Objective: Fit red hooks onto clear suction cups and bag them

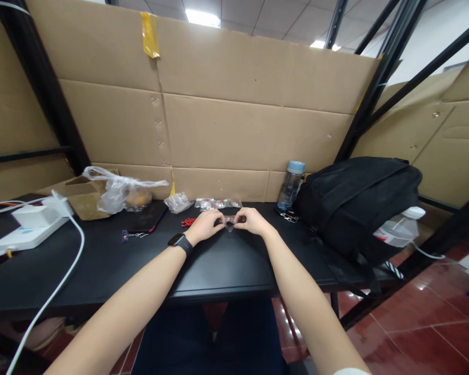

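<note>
Both hands meet over the middle of the black table. My left hand (206, 226), with a dark watch on its wrist, pinches the left side of a small clear plastic bag (229, 224). My right hand (253, 221) pinches the bag's right side. Something small and reddish seems to be inside the bag, but it is too small to name. Just left of my left hand lies a little heap of red pieces (188, 222). Behind the hands is a row of clear packets (218, 203) with red bits in them.
A crumpled clear bag (177, 202), a dark flat case (145, 219), a tied plastic bag (127, 192) and a white power strip (29, 229) lie leftward. To the right stand a water bottle (291, 186), keys (288, 216) and a black backpack (355, 203). Cardboard (226, 130) walls the back.
</note>
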`<state>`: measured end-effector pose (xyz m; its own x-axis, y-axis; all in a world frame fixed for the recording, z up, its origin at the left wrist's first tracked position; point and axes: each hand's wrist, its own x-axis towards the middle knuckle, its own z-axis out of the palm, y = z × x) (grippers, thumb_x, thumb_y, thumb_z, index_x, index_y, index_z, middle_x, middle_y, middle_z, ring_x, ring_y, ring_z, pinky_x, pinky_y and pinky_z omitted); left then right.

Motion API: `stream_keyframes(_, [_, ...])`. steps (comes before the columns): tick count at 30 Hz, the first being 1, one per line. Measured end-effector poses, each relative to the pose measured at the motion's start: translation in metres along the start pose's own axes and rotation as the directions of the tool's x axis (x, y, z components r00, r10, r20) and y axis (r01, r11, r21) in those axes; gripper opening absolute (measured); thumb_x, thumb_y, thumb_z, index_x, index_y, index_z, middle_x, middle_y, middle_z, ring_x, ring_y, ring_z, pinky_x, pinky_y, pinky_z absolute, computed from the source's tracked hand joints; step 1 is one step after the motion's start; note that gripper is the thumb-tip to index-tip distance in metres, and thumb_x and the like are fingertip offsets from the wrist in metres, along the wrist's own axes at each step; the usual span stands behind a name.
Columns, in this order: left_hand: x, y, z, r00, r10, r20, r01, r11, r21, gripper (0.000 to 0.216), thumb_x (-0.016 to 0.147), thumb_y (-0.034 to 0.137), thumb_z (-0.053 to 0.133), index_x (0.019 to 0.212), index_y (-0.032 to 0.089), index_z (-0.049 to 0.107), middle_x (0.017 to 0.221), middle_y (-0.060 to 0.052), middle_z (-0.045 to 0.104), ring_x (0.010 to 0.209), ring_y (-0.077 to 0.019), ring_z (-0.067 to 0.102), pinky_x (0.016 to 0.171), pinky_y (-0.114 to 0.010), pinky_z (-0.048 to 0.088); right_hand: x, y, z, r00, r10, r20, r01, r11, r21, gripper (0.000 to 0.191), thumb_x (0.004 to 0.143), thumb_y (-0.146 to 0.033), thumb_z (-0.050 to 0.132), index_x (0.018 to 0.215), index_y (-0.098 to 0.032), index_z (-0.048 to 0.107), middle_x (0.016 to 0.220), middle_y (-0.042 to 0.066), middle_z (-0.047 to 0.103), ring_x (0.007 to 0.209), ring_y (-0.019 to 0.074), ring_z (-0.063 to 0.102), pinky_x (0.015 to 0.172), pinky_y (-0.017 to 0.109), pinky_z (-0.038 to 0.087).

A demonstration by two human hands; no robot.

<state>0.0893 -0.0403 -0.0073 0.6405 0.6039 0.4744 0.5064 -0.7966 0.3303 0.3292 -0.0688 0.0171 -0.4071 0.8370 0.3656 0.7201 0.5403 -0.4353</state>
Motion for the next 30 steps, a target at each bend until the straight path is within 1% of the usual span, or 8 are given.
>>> stream_keyframes(6, [-0.001, -0.008, -0.007, 0.992, -0.124, -0.023, 0.118, 0.978, -0.174, 0.015, 0.088, 0.033, 0.06, 0.088, 0.02, 0.068, 0.092, -0.003, 0.074, 0.089, -0.0203, 0.068, 0.086, -0.03, 0.049, 0.001, 0.006, 0.0, 0.991, 0.131, 0.003, -0.129, 0.978, 0.163, 0.013, 0.078, -0.03, 0.071, 0.078, -0.016, 0.072, 0.071, 0.001, 0.07, 0.066, 0.0139, 0.062, 0.066, 0.023, 0.045])
stream_keyframes(10, [-0.003, -0.008, -0.005, 0.96, -0.279, 0.0, 0.27, 0.928, -0.258, 0.021, 0.087, 0.031, 0.061, 0.106, 0.022, 0.061, 0.08, 0.0, 0.075, 0.08, -0.0204, 0.071, 0.081, -0.03, 0.05, 0.001, 0.006, 0.006, 0.974, 0.229, -0.004, -0.217, 0.931, 0.292, 0.02, 0.078, -0.025, 0.068, 0.096, -0.017, 0.066, 0.07, 0.0, 0.071, 0.062, 0.0134, 0.063, 0.064, 0.022, 0.046])
stream_keyframes(14, [-0.003, 0.0, 0.0, 0.946, -0.323, -0.014, 0.318, 0.938, -0.139, 0.039, 0.083, 0.024, 0.063, 0.121, 0.024, 0.053, 0.074, 0.002, 0.073, 0.076, -0.0211, 0.071, 0.077, -0.03, 0.049, -0.001, 0.001, 0.012, 0.979, 0.204, -0.019, -0.196, 0.959, 0.207, 0.042, 0.078, -0.016, 0.066, 0.118, -0.022, 0.057, 0.067, -0.005, 0.07, 0.06, 0.0128, 0.063, 0.066, 0.022, 0.046])
stream_keyframes(18, [-0.002, 0.009, 0.001, 0.96, -0.272, 0.058, 0.269, 0.962, 0.055, 0.026, 0.085, 0.022, 0.057, 0.109, 0.027, 0.067, 0.084, 0.0, 0.074, 0.086, -0.0215, 0.069, 0.084, -0.031, 0.047, 0.0, 0.001, 0.012, 0.994, 0.106, 0.024, -0.107, 0.994, 0.019, 0.022, 0.083, -0.013, 0.061, 0.101, -0.021, 0.07, 0.071, -0.002, 0.068, 0.066, 0.0127, 0.062, 0.071, 0.023, 0.045])
stream_keyframes(20, [-0.002, 0.012, 0.0, 0.962, -0.258, 0.091, 0.244, 0.96, 0.135, 0.025, 0.091, 0.028, 0.051, 0.105, 0.029, 0.072, 0.095, -0.003, 0.075, 0.097, -0.0239, 0.067, 0.091, -0.036, 0.044, 0.001, 0.003, 0.012, 0.997, 0.056, 0.048, -0.052, 0.996, -0.078, 0.026, 0.08, -0.005, 0.059, 0.095, -0.02, 0.075, 0.083, 0.002, 0.068, 0.074, 0.0136, 0.062, 0.075, 0.023, 0.045])
stream_keyframes(24, [-0.004, 0.013, -0.001, 0.962, -0.255, 0.101, 0.228, 0.948, 0.224, 0.035, 0.094, 0.049, 0.048, 0.109, 0.032, 0.074, 0.118, -0.008, 0.068, 0.116, -0.0326, 0.055, 0.095, -0.046, 0.042, 0.0, 0.007, 0.014, 0.991, 0.018, 0.133, 0.0, 0.991, -0.134, 0.045, 0.071, -0.003, 0.068, 0.111, -0.022, 0.075, 0.108, 0.007, 0.064, 0.096, 0.0188, 0.062, 0.087, 0.027, 0.046])
stream_keyframes(27, [-0.005, 0.01, 0.001, 0.962, -0.25, 0.114, 0.217, 0.946, 0.24, 0.035, 0.085, 0.047, 0.06, 0.113, 0.032, 0.074, 0.124, -0.008, 0.063, 0.122, -0.0353, 0.048, 0.097, -0.049, 0.041, 0.001, 0.007, 0.017, 0.992, 0.012, 0.129, 0.004, 0.992, -0.124, 0.032, 0.078, -0.015, 0.073, 0.109, -0.021, 0.076, 0.107, 0.009, 0.065, 0.1, 0.0208, 0.061, 0.093, 0.031, 0.046])
stream_keyframes(30, [-0.006, 0.006, 0.002, 0.97, -0.218, 0.103, 0.187, 0.95, 0.249, 0.031, 0.083, 0.033, 0.061, 0.111, 0.031, 0.074, 0.123, -0.007, 0.064, 0.12, -0.0337, 0.049, 0.097, -0.048, 0.04, 0.003, 0.006, 0.02, 0.996, 0.015, 0.093, -0.005, 0.994, -0.106, 0.023, 0.086, -0.018, 0.066, 0.106, -0.02, 0.077, 0.103, 0.008, 0.068, 0.092, 0.0184, 0.063, 0.088, 0.029, 0.046])
